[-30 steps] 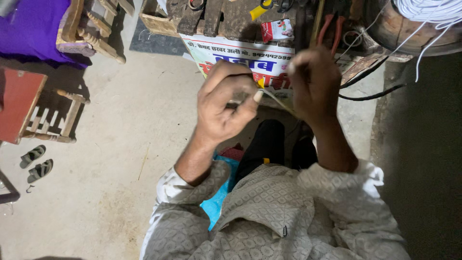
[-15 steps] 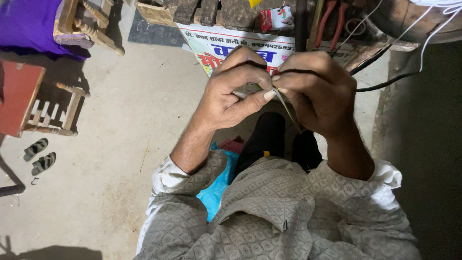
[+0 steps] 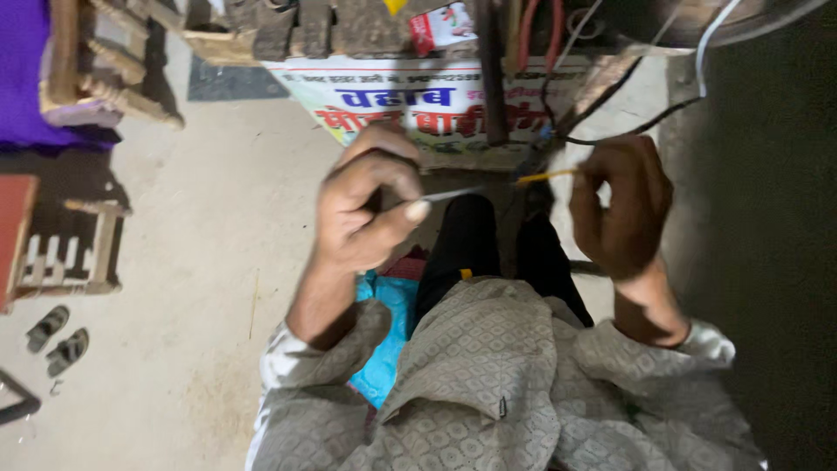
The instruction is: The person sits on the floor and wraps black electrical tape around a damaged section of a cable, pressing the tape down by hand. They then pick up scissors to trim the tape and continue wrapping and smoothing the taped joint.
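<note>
Between the hands, a thin wire (image 3: 488, 187) is held stretched sideways, pinched by the left hand (image 3: 366, 214) and the right hand (image 3: 621, 209).

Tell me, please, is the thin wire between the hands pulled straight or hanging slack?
Straight: the thin wire runs in a nearly level line from the left hand to the right hand, without sag.

Place: a small, cluttered repair workshop at floor level
Floor: bare concrete floor (image 3: 209, 262), dusty and stained
Clutter: loose cables (image 3: 610, 113) trail along the top edge, beside a printed banner (image 3: 418, 105)
Furniture: rough wooden frames (image 3: 87, 70) at the floor's left edge
Footwear: sandals (image 3: 57, 340) lie near the lower left
</note>
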`<action>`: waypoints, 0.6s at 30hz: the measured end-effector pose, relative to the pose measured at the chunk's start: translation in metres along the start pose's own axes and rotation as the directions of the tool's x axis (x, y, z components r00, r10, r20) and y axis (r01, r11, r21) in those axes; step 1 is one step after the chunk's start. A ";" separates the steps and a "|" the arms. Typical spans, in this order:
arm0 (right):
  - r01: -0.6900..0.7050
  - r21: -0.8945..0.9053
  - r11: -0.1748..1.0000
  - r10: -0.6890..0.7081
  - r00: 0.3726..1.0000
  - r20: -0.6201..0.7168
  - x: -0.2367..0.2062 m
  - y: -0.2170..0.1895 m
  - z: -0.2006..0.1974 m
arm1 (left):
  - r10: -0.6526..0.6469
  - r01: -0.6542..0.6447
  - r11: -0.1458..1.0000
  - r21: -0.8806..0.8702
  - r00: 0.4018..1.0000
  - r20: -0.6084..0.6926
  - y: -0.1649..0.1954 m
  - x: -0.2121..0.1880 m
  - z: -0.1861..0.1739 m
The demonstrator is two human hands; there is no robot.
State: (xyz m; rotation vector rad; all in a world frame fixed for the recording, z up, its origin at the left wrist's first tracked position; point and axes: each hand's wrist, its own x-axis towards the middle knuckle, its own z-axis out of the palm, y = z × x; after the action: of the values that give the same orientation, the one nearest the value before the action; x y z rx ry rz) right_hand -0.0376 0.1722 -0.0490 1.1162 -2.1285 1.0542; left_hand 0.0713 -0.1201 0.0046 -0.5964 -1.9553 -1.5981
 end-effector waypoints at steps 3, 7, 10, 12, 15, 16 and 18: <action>-0.311 -0.096 0.945 0.308 0.950 -0.045 -0.047 0.023 -0.011 | -0.023 0.013 0.995 -0.102 0.995 -0.100 0.003 -0.002 -0.011; -0.181 -0.048 0.982 0.187 0.927 0.326 -0.076 0.036 -0.013 | -0.058 0.057 0.998 -0.010 0.998 -0.035 -0.003 0.012 -0.007; -0.417 0.023 0.909 0.390 0.867 0.310 -0.065 0.026 -0.013 | 0.063 -0.082 0.988 0.134 0.989 0.137 -0.016 0.032 0.007; -0.700 0.026 0.714 0.667 0.691 0.279 -0.044 0.015 -0.017 | 0.126 -0.173 0.966 0.191 0.964 0.234 -0.022 0.044 0.011; -0.355 0.567 0.743 0.277 0.935 0.223 -0.004 0.003 -0.018 | 0.138 -0.216 0.954 0.210 0.933 0.331 -0.028 0.059 0.015; -0.362 0.688 0.629 0.234 0.932 0.276 0.008 -0.001 -0.014 | 0.147 -0.224 0.955 0.193 0.926 0.347 -0.029 0.061 0.016; -0.383 0.855 0.349 0.129 0.924 0.361 0.023 -0.010 -0.005 | 0.140 -0.225 0.955 0.196 0.918 0.372 -0.029 0.063 0.019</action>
State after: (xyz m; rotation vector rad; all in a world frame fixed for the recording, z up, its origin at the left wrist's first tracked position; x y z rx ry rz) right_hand -0.0414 0.1623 -0.0254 1.3995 -1.8331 2.6084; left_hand 0.0028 -0.1074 0.0213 -0.9934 -2.2288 -1.1815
